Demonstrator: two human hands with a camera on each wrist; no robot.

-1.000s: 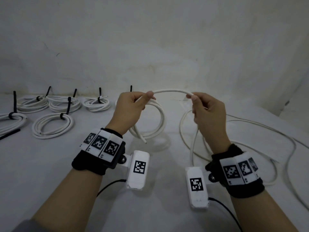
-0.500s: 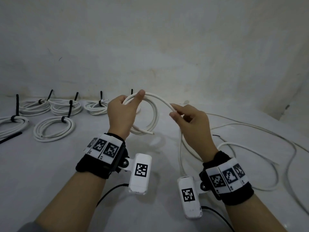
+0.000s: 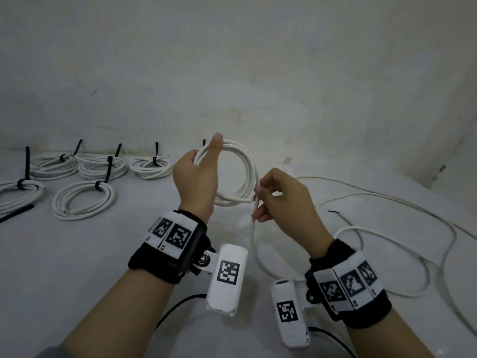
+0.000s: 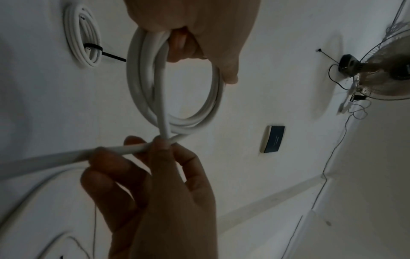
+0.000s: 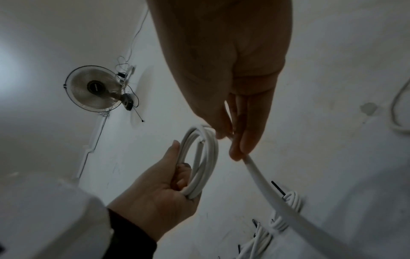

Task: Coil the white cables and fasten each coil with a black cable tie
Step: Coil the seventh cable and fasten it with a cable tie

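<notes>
Broadly, most of the white cable (image 3: 402,244) lies slack in wide loops on the pale work surface (image 3: 77,267) to the right, so I judge the coiling only partly done, with several turns yet to gather. Five finished coils (image 3: 82,200), each cinched with a black cable tie (image 3: 107,174), lie to the left, well apart from the hands. Smaller, the coil in progress (image 3: 242,174) is held upright above the surface: the left hand (image 3: 197,182) has its fingers curled through the loops with the thumb pressed along the top, and the right hand (image 3: 281,200) pinches the running strand just beside the coil's lower right edge. To do this turn well, I would let the strand slide through the right fingertips (image 5: 238,150) so twist runs out toward the free end, lay the new loop the same size as the others, and trap it under the left thumb (image 3: 215,146) before regripping; the stiff cable looks likely to spring open otherwise. Smallest, the wristbands (image 3: 173,232) carry only square black-and-white coded markers; a dark wall plate (image 4: 273,139) bears a faint line of print too small to read.
</notes>
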